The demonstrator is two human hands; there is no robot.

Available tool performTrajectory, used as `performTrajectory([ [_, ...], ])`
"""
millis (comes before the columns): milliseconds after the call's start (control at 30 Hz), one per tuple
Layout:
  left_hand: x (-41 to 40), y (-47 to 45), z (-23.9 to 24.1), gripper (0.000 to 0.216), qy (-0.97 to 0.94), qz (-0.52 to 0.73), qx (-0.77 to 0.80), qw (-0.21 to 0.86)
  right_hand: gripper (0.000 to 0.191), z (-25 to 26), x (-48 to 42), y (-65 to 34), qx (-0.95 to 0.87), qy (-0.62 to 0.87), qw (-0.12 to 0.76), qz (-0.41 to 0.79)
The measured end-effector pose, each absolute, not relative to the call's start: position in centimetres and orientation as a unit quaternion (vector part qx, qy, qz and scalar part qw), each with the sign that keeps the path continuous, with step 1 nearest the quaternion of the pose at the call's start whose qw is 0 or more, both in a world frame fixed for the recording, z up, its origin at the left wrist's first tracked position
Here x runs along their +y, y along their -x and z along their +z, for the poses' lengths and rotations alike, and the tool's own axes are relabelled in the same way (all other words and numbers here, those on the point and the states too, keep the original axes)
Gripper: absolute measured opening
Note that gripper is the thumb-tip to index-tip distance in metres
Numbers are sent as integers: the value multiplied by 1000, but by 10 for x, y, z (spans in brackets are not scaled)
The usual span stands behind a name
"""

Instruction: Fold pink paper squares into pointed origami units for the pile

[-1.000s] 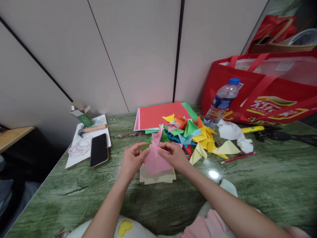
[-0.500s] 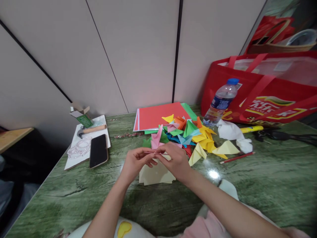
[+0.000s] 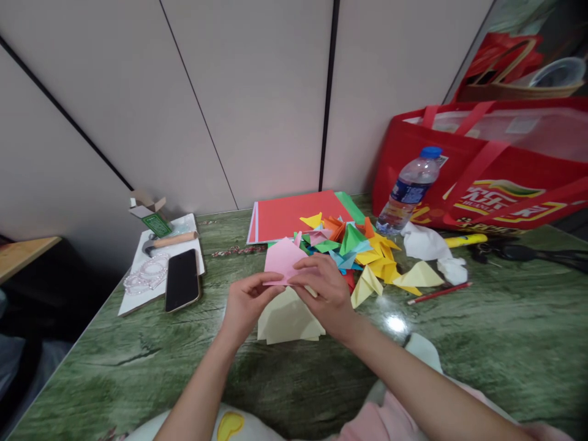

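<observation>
A folded sheet of pink paper (image 3: pixel 283 258) is held up between both hands, its broad face toward me and its top coming to a point. My left hand (image 3: pixel 247 301) pinches its lower left edge between thumb and fingers. On the other side, my right hand (image 3: pixel 327 295) grips the lower right part, fingers lying over the face. Below the hands, a stack of cream paper sheets (image 3: pixel 289 321) lies on the table. Just behind, several folded paper pieces (image 3: pixel 353 245) in yellow, green, blue, orange and pink form a pile.
Red paper sheets (image 3: pixel 298 214) lie by the wall. To the right stand a water bottle (image 3: pixel 410 191) and a red bag (image 3: pixel 487 165), with crumpled tissue (image 3: pixel 425 241) and a red pencil (image 3: pixel 440 293) nearby. Leftward are a phone (image 3: pixel 182 280), a hammer (image 3: pixel 169 241) and a small green box (image 3: pixel 154 220).
The pink paper was edge-on and thin between my fingers; now it is tilted up, its broad face showing. My right fingers have spread over it.
</observation>
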State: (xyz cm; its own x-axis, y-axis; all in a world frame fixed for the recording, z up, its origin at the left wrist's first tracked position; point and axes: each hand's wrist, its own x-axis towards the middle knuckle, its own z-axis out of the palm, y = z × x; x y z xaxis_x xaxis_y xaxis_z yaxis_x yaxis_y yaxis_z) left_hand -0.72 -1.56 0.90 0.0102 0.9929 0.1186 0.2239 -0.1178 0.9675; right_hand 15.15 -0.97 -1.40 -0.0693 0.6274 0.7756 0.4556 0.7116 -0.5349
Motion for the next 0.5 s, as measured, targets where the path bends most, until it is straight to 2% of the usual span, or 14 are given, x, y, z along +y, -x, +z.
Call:
performTrajectory([
  [133,-15,8,9,17,-585,467,531,396,9,-15,-10,-151,-701,401,576,125],
  [200,-15,9,9,17,-592,467,533,384,6,-17,-8,-151,-677,414,580,186],
  [400,-16,10,11,14,-617,473,523,349,15,-23,1,-152,-575,387,577,433],
  [500,-16,10,11,12,-624,475,514,348,14,-20,0,-151,-571,381,551,474],
])
